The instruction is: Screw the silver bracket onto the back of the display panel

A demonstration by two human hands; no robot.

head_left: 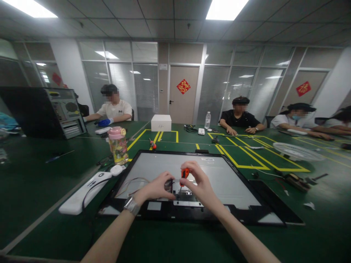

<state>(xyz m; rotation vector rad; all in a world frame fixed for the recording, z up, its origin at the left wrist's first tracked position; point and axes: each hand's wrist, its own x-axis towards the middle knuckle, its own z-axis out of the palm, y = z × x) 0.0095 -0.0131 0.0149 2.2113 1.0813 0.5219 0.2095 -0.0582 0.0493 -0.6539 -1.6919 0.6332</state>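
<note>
A flat display panel [219,175] lies face down in its black frame on the green table, right in front of me. My right hand [199,180] is closed round a small orange-handled screwdriver [184,174], held upright with its tip on a metal board [186,197] near the panel's front edge. My left hand [157,187], a watch on its wrist, pinches a small dark part [168,185] beside the screwdriver. Thin wires [134,182] loop over the panel to the left.
A white elongated cover [82,197] and a pink-lidded bottle [117,145] stand left of the panel. A PC case [55,111] sits far left, a white box [161,122] at the back, a fan grille [297,151] right. Several people sit around the table.
</note>
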